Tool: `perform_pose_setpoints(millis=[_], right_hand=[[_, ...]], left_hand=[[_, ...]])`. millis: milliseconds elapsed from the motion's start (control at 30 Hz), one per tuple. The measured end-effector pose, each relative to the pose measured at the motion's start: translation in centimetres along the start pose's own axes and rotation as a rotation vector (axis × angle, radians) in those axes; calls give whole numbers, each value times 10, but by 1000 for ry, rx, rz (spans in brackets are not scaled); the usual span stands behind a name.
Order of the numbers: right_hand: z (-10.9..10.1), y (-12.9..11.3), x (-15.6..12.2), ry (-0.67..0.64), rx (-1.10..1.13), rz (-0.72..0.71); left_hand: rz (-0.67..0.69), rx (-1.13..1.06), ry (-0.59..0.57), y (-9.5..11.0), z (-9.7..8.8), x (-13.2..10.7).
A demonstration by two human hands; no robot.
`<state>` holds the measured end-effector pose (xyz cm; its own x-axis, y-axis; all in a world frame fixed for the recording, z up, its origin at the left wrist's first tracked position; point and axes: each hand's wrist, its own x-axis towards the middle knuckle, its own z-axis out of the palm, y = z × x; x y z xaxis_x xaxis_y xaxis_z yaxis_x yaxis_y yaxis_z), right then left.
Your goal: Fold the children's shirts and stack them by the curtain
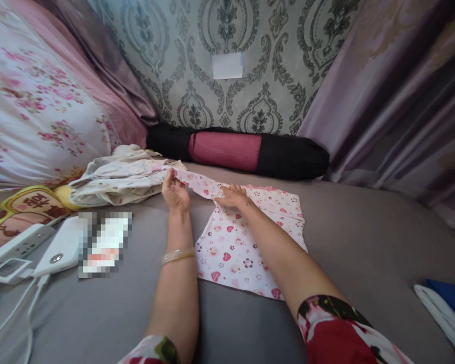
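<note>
A small white shirt (227,253) printed with pink hearts and flowers lies spread on the grey sheet. Its sleeve stretches out to the left, and the cuff end is in the fingers of my left hand (176,193). A pale bangle (177,255) circles my left wrist. My right hand (233,197) rests palm down where sleeve and body meet, fingers spread over the cloth. The right forearm hides part of the shirt's body.
Crumpled pale clothes (125,174) lie behind my left hand. A black and pink bolster-shaped bundle (223,151) sits along the wall. At left are a power strip (20,247), a white power bank (64,245) with cables, and a pixelated item (106,245). Blue cloth (449,303) lies right.
</note>
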<state>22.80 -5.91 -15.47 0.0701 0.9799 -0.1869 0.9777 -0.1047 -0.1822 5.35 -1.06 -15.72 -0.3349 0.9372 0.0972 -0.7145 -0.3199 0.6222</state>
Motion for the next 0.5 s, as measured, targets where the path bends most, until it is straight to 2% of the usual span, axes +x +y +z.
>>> perform_pose_setpoints(millis=[167,367,500], right_hand=[[-6,-8,10,-73,9,55],[-2,-16,10,-14,-3,91],[-2,-13,6,25,17,57]], left_hand=[[90,90,-206,1,19,-16],[104,203,-435,-9,49,-47],[79,216,-504,-21,61,-60]])
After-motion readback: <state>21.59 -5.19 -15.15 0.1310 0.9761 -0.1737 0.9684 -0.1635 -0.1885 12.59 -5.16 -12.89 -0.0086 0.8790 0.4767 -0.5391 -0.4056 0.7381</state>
